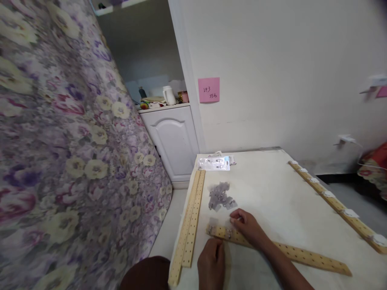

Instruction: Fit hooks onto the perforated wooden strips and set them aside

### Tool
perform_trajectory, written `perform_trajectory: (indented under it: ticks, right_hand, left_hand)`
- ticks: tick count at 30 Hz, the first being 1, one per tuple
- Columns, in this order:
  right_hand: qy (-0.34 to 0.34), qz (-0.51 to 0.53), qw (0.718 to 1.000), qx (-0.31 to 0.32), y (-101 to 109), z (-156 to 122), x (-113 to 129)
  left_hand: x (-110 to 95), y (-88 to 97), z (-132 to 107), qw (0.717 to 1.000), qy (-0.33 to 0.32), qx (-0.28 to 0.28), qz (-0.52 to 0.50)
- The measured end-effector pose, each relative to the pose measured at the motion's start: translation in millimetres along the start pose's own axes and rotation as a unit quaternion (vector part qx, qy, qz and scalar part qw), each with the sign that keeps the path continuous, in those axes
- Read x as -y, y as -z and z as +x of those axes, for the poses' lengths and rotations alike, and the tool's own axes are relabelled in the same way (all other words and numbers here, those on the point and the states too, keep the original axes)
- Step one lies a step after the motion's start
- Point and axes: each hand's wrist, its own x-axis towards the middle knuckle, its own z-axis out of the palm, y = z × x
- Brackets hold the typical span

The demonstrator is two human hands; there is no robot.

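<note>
So, a flowered curtain (60, 141) fills the left side of the frame, with a strip of floor (165, 229) between it and the table (266, 185). Two planks (194, 225) run side by side along the table's left edge, leaving me little margin there. At bottom centre, the left hand (211, 262) is curled just beside the board's (308, 255) left end; I cannot tell whether it grips anything. Above it, near the centre, bags (220, 195) lie in a loose heap, and beyond them a pack (214, 164) lies by the far edge. The board slants from the centre to the lower right. By its left end, the right hand (243, 222) has its fingers bent, thumb near the tips; I cannot tell whether they hold anything. Its forearm crosses the board, blocking my room below. Farther right, I get a wide stretch of table up to the rail (331, 201), whose white discs (350, 212) line the right edge.
</note>
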Motion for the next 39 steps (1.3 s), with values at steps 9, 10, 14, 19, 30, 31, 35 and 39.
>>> perform_trajectory:
  ticks: [9, 10, 14, 19, 30, 31, 35, 39]
  right_hand:
    - [0.016, -0.188, 0.982, 0.032, 45, -56, -1]
    - [0.028, -0.198, 0.979, 0.030, 46, -61, 0]
    - [0.021, -0.220, 0.975, 0.001, 40, -67, 6]
    - [-0.006, -0.221, 0.975, -0.012, 26, -59, 14]
    - [-0.015, -0.215, 0.976, -0.026, 4, -47, 12]
    - [-0.015, -0.199, 0.980, -0.023, 6, -46, 10]
    - [0.001, -0.140, 0.989, -0.049, 14, -25, 8]
    - [0.050, -0.154, 0.979, -0.121, 17, 15, 9]
  left_hand:
    - [-3, 4.5, 0, 0.999, 0.016, 0.012, -0.041]
    - [-3, 4.1, 0, 0.999, 0.014, 0.012, -0.043]
    - [-1, 3.5, 1, 0.998, 0.022, 0.003, -0.050]
    - [3, 1.9, 1, 0.998, 0.010, -0.004, -0.054]
    - [18, -2.9, 4, 0.999, 0.010, 0.025, -0.035]
    - [18, -2.9, 4, 0.999, 0.010, 0.029, -0.036]
    - [23, -9.0, 3, 0.999, 0.012, 0.016, -0.029]
    - [28, -16.9, 3, 0.999, 0.031, 0.000, -0.013]
